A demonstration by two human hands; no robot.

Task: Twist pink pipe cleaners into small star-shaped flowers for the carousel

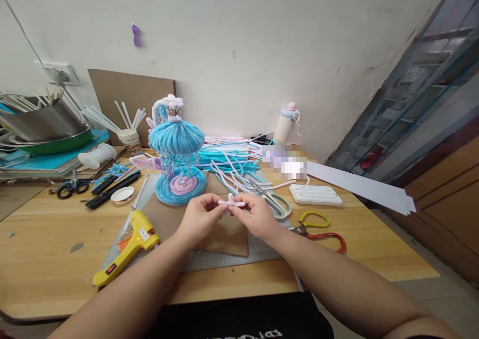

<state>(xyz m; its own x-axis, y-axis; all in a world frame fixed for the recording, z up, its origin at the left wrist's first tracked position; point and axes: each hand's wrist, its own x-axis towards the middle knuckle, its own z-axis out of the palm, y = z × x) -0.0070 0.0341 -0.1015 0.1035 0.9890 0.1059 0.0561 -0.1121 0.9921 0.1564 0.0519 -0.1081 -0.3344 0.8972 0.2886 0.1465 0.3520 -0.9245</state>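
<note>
Between my two hands is a small pale pink piece of bent pipe cleaner, with one short loop pointing up. My left hand pinches its left end between thumb and fingers. On the other side my right hand grips the right end the same way. Behind my left hand stands a blue jellyfish-shaped pipe cleaner lamp with curly tendrils and a round blue and pink base. A brown cardboard sheet lies under my hands.
A yellow glue gun lies left of my arms. To the right are red-and-yellow-handled scissors, pale green scissors and a white power bank. Blue and pink pipe cleaners are heaped behind, near a bottle. Black scissors lie far left.
</note>
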